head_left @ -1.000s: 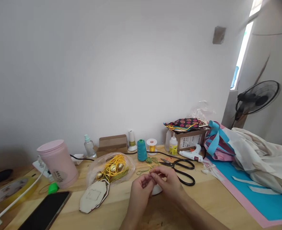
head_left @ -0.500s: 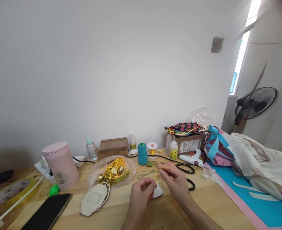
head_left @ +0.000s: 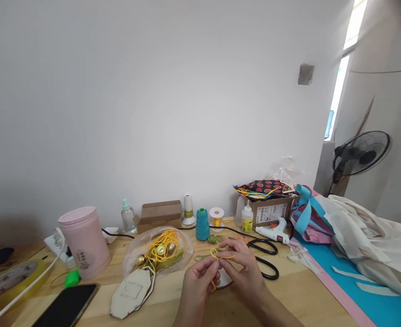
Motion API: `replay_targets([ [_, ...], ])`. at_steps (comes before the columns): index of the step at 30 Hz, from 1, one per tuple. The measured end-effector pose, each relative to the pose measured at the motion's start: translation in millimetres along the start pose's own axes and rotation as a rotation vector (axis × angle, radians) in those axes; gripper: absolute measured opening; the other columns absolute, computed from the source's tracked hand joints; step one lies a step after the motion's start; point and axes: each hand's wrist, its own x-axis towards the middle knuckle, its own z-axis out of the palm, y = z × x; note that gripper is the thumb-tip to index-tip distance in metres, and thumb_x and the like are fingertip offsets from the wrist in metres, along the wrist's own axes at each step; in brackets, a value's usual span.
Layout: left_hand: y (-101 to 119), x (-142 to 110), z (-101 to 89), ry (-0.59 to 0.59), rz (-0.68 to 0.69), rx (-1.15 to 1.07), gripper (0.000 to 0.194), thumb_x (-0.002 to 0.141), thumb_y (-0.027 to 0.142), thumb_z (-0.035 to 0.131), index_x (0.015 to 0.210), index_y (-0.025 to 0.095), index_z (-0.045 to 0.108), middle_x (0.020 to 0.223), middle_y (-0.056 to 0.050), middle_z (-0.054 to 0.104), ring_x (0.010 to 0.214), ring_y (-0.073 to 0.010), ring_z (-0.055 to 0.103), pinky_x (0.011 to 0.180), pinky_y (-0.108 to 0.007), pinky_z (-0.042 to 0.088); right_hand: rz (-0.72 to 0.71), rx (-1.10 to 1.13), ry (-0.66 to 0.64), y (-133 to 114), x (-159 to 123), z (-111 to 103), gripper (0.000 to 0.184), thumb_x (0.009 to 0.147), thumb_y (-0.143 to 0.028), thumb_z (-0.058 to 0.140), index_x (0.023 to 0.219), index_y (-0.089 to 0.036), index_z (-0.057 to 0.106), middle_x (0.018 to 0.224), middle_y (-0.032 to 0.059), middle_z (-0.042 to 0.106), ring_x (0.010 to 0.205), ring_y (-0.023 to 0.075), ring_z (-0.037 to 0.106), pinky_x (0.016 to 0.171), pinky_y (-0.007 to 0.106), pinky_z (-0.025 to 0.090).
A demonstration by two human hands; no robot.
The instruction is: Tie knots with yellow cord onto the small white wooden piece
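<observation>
Close together over the front of the wooden table, both hands pinch one thin yellow cord. A small loop of it stands up above the fingertips, and an end pokes out to the right. My left hand is closed on the cord with thumb and forefinger. My right hand pinches it beside the left fingertips, its other fingers bent. Below the hands lies a white piece, mostly hidden. Green cord rests just behind them, and black-handled scissors lie to the right.
On the left are a pink canister, a phone, white octagonal boards and a plastic bag of yellow cords and bells. Behind stand a teal thread cone and a glue bottle. A glue gun lies at right.
My right hand has come down and left to meet my left hand. The yellow cord, earlier stretched between them, now forms a small loop at the fingertips. The view has tilted slightly up.
</observation>
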Motion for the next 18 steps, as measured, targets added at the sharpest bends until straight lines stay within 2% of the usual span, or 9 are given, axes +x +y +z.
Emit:
replay_targets([
  [3,1.5,-1.0,1.2,0.001,0.002,0.025,0.020,0.055,0.029,0.069,0.069,0.014,0.067,0.048,0.001,0.054,0.046,-0.0078,0.045,0.046,-0.018,0.033,-0.001,-0.001,0.002,0.7,-0.7,1.6,0.015,0.074,-0.022,0.053,0.080,-0.028,0.065,0.091,0.0040,0.057,0.086,0.0190,0.049,0.075,0.034,0.040],
  [11,7.0,-4.9,4.9,-0.068,-0.019,-0.174,0.012,0.060,0.024,0.066,0.064,0.013,0.066,0.049,0.002,0.052,0.047,-0.0058,0.042,0.047,-0.016,0.034,0.013,0.031,-0.039,-4.2,-0.4,0.5,0.017,0.074,-0.021,0.053,0.083,-0.029,0.065,0.092,0.0032,0.057,0.089,0.0183,0.049,0.079,0.034,0.037],
  [18,4.7,-2.8,1.9,-0.069,0.024,-0.121,0.011,0.063,0.024,0.064,0.063,0.013,0.066,0.049,0.002,0.052,0.046,-0.0047,0.042,0.046,-0.015,0.033,-0.004,0.023,-0.048,-2.6,1.4,-2.8,0.017,0.074,-0.023,0.054,0.084,-0.030,0.064,0.091,0.0030,0.057,0.087,0.0182,0.050,0.075,0.032,0.040],
])
